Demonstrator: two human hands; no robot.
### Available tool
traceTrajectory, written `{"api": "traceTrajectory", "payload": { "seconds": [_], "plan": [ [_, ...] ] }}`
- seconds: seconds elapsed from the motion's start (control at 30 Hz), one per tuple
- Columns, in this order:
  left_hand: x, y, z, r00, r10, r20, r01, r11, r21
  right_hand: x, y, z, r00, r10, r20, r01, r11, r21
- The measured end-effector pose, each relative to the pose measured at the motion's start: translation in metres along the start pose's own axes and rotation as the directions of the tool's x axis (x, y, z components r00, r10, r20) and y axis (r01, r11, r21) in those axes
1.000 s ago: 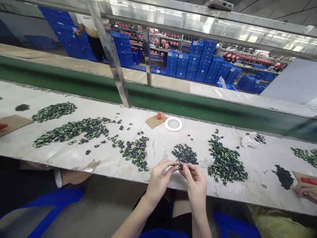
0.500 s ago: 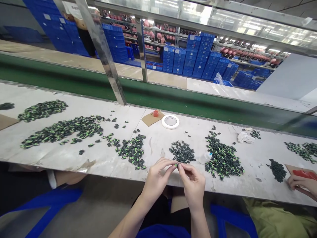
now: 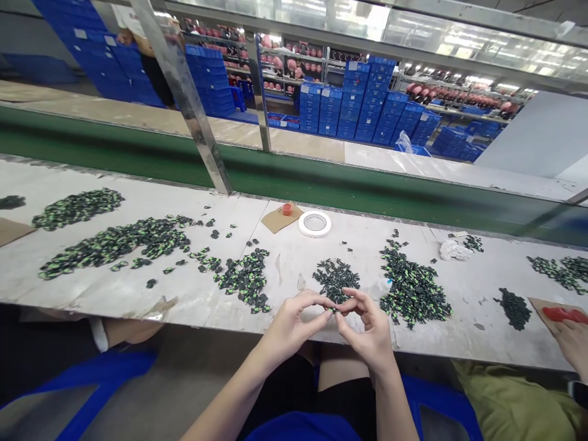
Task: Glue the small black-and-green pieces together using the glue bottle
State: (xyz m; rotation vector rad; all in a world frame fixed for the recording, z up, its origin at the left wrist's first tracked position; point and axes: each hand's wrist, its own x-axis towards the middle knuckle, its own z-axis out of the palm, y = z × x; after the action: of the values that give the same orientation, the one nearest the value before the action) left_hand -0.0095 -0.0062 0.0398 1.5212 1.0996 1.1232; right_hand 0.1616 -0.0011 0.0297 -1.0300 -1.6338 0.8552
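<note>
A tiny black and green plastic part (image 3: 332,310) is pinched between my two hands, over the table's front edge. My left hand (image 3: 296,318) grips it with thumb and forefinger. From the other side, the fingertips of my right hand (image 3: 365,321) close on the same part, hiding most of it. Just beyond my fingers lies a pile of small black pieces (image 3: 334,275). Right of them spreads a heap of black and green parts (image 3: 411,285), and another heap of such parts (image 3: 245,278) is to the left.
A roll of white tape (image 3: 315,224) lies behind, beside cardboard (image 3: 278,222) bearing a small red cap (image 3: 287,209). Crumpled white tissue (image 3: 454,250) is to the right. A co-worker's hand (image 3: 574,340) rests near a red item (image 3: 563,314). A metal post (image 3: 202,131) rises at the table's back.
My right hand has shifted slightly right, its fingers more raised and spread around the part. The co-worker's hand at the right has moved over the red item.
</note>
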Motion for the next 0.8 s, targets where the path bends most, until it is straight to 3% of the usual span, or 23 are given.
{"api": "traceTrajectory", "payload": {
  "seconds": [0.2, 0.37, 0.53, 0.67, 0.8],
  "plan": [
    [-0.004, 0.001, 0.006, 0.998, 0.008, -0.057, -0.005, 0.999, 0.048, -0.002, 0.002, 0.005, 0.999, -0.020, -0.025, 0.020, 0.999, -0.033],
    [-0.011, 0.002, 0.012, 0.991, 0.016, -0.136, -0.006, 0.997, 0.075, -0.003, 0.011, 0.012, 0.995, 0.078, -0.054, -0.071, 0.989, 0.130],
    [-0.010, -0.004, 0.013, 0.991, -0.034, -0.127, 0.038, 0.999, 0.031, 0.000, 0.020, 0.012, 0.981, 0.191, -0.018, -0.179, 0.946, 0.272],
    [-0.008, -0.006, 0.014, 0.983, -0.131, -0.130, 0.124, 0.990, -0.065, -0.005, 0.023, 0.011, 0.983, 0.172, -0.058, -0.159, 0.969, 0.189],
    [0.000, -0.009, 0.018, 0.978, -0.156, -0.140, 0.146, 0.986, -0.081, -0.010, 0.039, 0.009, 0.974, 0.132, -0.182, -0.123, 0.991, 0.061]
  ]
}}
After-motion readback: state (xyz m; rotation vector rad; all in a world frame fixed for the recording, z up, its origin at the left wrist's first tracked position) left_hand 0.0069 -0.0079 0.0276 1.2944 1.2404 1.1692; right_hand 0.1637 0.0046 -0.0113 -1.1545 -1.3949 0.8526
